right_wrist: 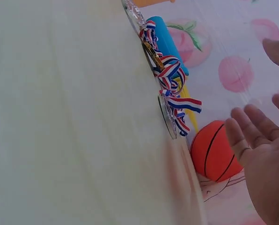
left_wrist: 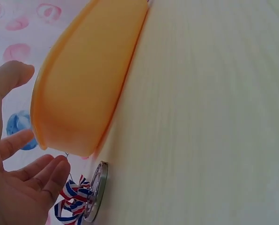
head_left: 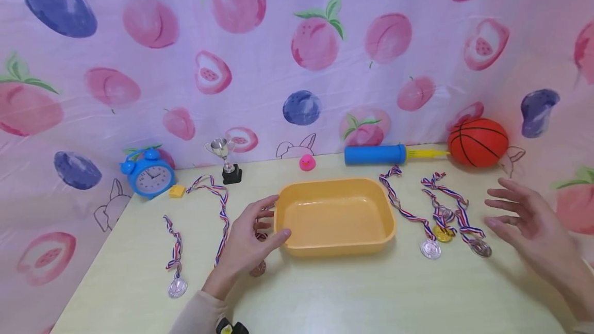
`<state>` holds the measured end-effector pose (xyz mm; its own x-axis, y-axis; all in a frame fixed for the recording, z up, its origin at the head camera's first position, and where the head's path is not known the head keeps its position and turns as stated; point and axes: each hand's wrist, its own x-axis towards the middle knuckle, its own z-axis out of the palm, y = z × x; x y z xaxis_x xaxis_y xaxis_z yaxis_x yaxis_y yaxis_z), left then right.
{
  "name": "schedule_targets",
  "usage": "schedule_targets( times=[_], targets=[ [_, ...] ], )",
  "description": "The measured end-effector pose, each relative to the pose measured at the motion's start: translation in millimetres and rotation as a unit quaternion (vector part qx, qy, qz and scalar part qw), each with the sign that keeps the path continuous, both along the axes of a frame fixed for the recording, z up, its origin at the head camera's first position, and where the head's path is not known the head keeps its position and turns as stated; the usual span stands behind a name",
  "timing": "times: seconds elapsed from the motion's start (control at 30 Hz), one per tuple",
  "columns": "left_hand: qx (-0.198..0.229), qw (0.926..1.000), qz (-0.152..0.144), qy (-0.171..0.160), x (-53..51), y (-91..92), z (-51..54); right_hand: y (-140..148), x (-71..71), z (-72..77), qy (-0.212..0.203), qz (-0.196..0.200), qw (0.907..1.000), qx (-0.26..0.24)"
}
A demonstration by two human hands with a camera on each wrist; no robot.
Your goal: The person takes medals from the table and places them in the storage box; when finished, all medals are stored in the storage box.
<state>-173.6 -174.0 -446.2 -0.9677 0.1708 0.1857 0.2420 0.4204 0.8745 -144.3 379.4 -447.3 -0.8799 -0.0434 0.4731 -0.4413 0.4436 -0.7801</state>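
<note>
At the left end of a yellow-orange plastic basin (head_left: pixel 336 247), my left hand (head_left: pixel 252 238) has its thumb and fingers spread. Its fingertips are close to the rim; whether they touch is unclear. In the left wrist view the basin (left_wrist: pixel 83 79) stands beside the fingers, with a medal (left_wrist: pixel 98 192) below them. A bronze-coloured medal (head_left: pixel 258 269) is partly hidden behind this hand. My right hand (head_left: pixel 529 218) is raised at the right, fingers apart and holding nothing. Nearest to it lies a dark medal (head_left: pixel 480 248), with a gold medal (head_left: pixel 443 233) and a silver medal (head_left: pixel 430 249) farther left.
A silver medal (head_left: pixel 177 288) lies at left. Along the back stand a blue alarm clock (head_left: pixel 151 175), a small yellow block (head_left: pixel 177 191), a trophy cup (head_left: pixel 225 159), a pink rubber duck (head_left: pixel 307 162), a blue hand pump (head_left: pixel 376 155) and a red basketball (head_left: pixel 478 142). Patterned cloth hangs behind.
</note>
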Motion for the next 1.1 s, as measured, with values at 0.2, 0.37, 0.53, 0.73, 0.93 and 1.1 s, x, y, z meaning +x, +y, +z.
schedule_targets(
  times=[0.2,0.37,0.53,0.73,0.93,1.1],
  targets=[
    [0.024,0.9991,-0.023,-0.027,-2.7,-4.0,-4.9,12,2.9,-13.3,-0.034,0.052,0.9981,0.0],
    [0.042,0.9979,-0.044,-0.024,-4.9,-5.9,-7.3,18,6.5,-23.1,-0.059,0.068,0.9952,0.04],
    [0.044,0.9976,-0.048,-0.023,-4.8,-6.0,-8.4,20,7.6,-29.8,-0.077,0.061,0.9929,0.066],
    [0.044,0.9974,-0.049,-0.03,-5.1,-5.8,-10.4,23,6.9,-34.1,-0.086,0.053,0.9898,0.101],
    [0.042,0.9971,-0.048,-0.041,-5.1,-5.8,-11.3,22,7.9,-37.2,-0.098,0.039,0.9851,0.136],
    [0.043,0.9968,-0.05,-0.046,-6.3,-5.4,-13.4,20,9.4,-36.6,-0.09,0.015,0.9804,0.174]
  ],
)
